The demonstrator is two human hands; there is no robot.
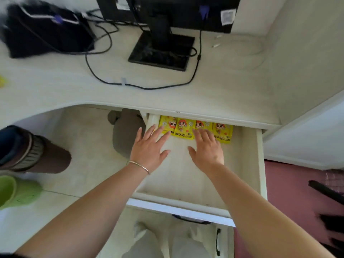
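Observation:
A pulled-out white drawer under the desk holds several yellow packets with a cartoon face, lined up in a row along its back. My left hand, with a thin bracelet on the wrist, is flat with fingers spread, and its fingertips touch the leftmost packets. My right hand is also flat and spread, with its fingertips on the packets at the right of the row. Neither hand grips anything.
A black monitor stand and cables sit on the pale desk, with a dark bag at back left. A grey object lies under the desk. A person's leg and green shoe are at left.

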